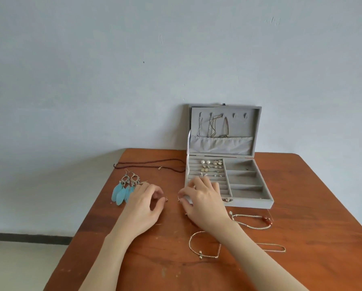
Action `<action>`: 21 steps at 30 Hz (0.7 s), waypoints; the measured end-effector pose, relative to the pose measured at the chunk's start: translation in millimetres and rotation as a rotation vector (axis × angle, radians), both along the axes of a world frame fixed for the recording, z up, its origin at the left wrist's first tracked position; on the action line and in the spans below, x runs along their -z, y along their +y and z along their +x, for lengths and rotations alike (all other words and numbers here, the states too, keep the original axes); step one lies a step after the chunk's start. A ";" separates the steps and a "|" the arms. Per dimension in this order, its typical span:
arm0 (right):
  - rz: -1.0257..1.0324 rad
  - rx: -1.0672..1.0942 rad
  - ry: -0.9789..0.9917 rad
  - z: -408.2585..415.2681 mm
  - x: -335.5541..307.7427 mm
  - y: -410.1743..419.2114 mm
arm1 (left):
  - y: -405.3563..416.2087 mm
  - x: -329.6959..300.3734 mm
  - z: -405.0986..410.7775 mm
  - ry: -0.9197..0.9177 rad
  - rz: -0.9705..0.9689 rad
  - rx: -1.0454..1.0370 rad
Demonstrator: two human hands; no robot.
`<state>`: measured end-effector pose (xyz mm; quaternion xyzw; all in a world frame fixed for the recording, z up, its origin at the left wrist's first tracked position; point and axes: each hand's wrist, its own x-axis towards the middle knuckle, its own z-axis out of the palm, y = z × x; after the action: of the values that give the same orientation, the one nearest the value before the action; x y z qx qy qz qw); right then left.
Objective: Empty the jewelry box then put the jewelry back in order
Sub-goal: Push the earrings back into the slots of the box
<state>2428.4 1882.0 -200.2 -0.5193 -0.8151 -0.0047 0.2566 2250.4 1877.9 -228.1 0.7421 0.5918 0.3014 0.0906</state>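
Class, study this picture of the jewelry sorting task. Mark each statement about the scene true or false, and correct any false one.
1. The jewelry box lid stands open. True.
2. The feather earrings lie inside the box. False: they lie on the table, left of the box.
3. Each hand pinches a small earring: left hand, right hand. True.
4. The dark bead necklace hangs in the lid. False: it lies on the table.
5. Stud earrings sit in the box's ridged section. True.
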 end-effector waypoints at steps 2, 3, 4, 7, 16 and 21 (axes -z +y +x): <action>0.008 0.016 -0.052 -3.8 1.6 3.4 | 0.8 1.6 1.4 0.014 0.035 0.006; 0.006 0.019 -0.076 -5.4 2.5 4.8 | 1.2 2.0 1.7 0.017 0.048 0.008; -0.004 0.020 -0.101 -6.9 3.5 6.0 | 2.0 2.3 1.9 0.022 0.056 0.010; -0.054 0.030 -0.163 -11.0 5.5 9.0 | 3.4 2.9 2.3 0.054 0.070 0.020; 0.063 0.049 -0.197 -15.0 0.0 6.5 | 7.4 2.4 4.6 0.014 0.051 0.043; 0.090 0.059 -0.220 -14.5 -3.1 3.9 | 9.2 -0.2 5.7 -0.032 -0.010 0.039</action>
<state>2414.0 1886.0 -197.1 -0.5273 -0.8217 -0.1060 0.1885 2256.0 1887.1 -228.0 0.7482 0.5771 0.3084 0.1094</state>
